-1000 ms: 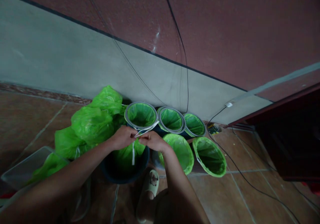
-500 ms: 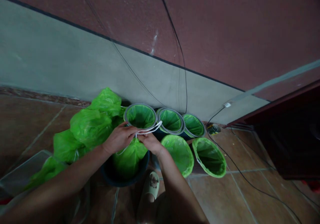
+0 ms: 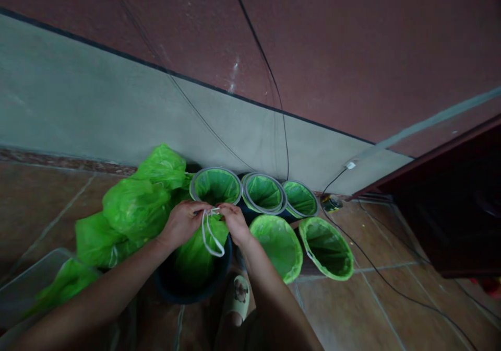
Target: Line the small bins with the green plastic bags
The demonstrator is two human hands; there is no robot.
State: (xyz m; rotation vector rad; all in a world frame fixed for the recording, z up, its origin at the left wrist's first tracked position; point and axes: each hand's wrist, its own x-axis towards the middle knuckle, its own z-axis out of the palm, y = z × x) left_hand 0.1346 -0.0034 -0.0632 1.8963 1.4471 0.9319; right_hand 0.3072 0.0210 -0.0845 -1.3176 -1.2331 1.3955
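A green drawstring garbage bag [image 3: 193,262] stands gathered at its neck inside a dark blue bin [image 3: 188,299] in front of me. My left hand [image 3: 183,223] pinches the white drawstring [image 3: 206,240] at the bag's neck from the left. From the other side, my right hand [image 3: 236,224] grips the same drawstring, fingers closed. Between the hands the string is drawn across the top, and a loose loop hangs down over the bag. Some fingertips are hidden behind the bag's neck.
Filled green bags [image 3: 129,205] are heaped left against the wall. Lined grey-rimmed bins [image 3: 216,169] stand along it, with a lined bin [image 3: 277,249] and another [image 3: 325,246] nearer me. A clear tub [image 3: 27,278] sits lower left; a black cable [image 3: 391,285] crosses the floor.
The drawstring loop, which stuck out to the right over my right hand, now hangs down in front of the bag. My hands have shifted slightly and still hold the string.
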